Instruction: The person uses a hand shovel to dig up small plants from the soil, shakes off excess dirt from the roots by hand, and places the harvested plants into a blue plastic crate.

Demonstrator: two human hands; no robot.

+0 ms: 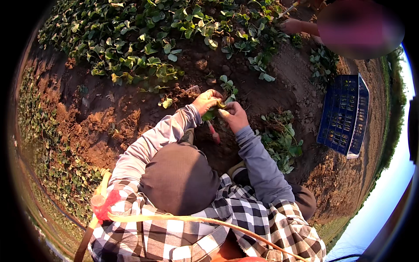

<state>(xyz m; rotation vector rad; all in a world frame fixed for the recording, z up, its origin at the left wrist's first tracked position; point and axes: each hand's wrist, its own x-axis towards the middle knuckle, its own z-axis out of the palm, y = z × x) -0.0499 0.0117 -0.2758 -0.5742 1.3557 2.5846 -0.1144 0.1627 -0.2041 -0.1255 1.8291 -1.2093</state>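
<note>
In front of my knees, my left hand (207, 100) and my right hand (235, 117) are close together. Between their fingertips they pinch a small yellowish-green strawberry leaf or stalk (221, 105). A green leaf (209, 115) hangs just below my left fingers; whether it belongs to the same piece is hard to tell. Under my hands, a hand tool's red handle (214, 134) slants over the dark soil, and its working end is hidden. Beside my right forearm is a heap of strawberry plants (281, 140), some with roots showing. A small strawberry plant (228, 85) lies just beyond my fingers.
Dense strawberry plants (140, 42) cover the ground ahead. A dark blue plastic crate (342, 114) stands at the right, with leaves visible through its slots. At the upper right, another person's hand (291, 26) is among the plants near a tool (288, 9). Loose clods (98, 131) lie at left.
</note>
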